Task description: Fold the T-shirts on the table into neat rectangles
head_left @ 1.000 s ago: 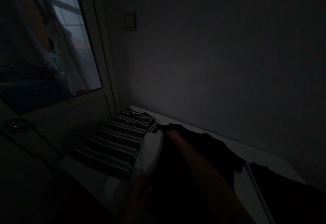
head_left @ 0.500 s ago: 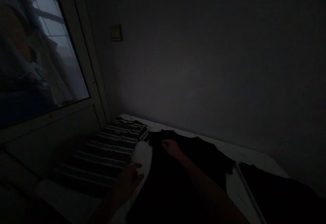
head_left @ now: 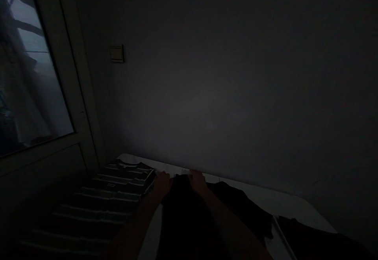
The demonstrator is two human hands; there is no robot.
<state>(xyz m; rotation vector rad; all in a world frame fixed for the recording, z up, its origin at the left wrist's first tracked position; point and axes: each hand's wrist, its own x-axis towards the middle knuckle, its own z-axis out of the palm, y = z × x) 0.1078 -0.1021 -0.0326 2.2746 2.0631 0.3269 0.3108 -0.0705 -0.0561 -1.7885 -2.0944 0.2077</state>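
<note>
A black garment [head_left: 189, 220] lies spread on the white table; its exact kind is lost in the dark. At its far left corner my left hand [head_left: 163, 182] is closed, fingers curled on the cloth. My right hand [head_left: 197, 180] grips the far edge a short way to the right, also closed. Both forearms stretch forward over the fabric. Beside my left arm lies a dark striped T-shirt [head_left: 115, 191] with pale bands and a small chest label, laid flat with its collar toward the wall.
The white table [head_left: 286, 201] runs along a grey wall [head_left: 212, 94]. Another dark cloth [head_left: 315, 236] lies at the right, with a pale straight strip [head_left: 283, 236] along its left side. A light switch [head_left: 116, 54] and a glazed door [head_left: 67, 126] are at the left.
My left hand has moved forward from the near side onto the black garment's far corner and closed. My right hand now holds the far edge. The view has tilted upward.
</note>
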